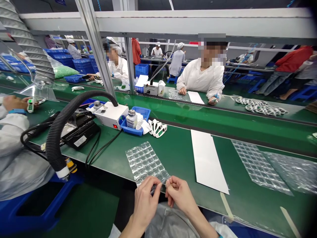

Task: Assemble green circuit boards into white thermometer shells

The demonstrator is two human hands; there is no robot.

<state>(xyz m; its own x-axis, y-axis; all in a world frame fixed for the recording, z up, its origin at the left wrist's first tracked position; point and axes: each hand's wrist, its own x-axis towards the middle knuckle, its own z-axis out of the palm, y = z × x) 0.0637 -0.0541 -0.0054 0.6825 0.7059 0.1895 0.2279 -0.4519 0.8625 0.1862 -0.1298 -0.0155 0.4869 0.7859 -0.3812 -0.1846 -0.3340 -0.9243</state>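
Handling apparently under way; finished amount unclear. Green surface crossing frame, white beam spanning top, co-worker sitting upper right. White paper lying right of centre; similar sheet, far right, lying untouched. Clear pocketed sheet resting lower centre; left hand, right hand pinching its near edge between fingers.

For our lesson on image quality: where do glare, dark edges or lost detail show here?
Head view: bright glints break up the plastic sheet by the left hand and right hand; head view: darkness swallows the upper-right corner; head view: square blocks hide the face of the worker in white opposite.
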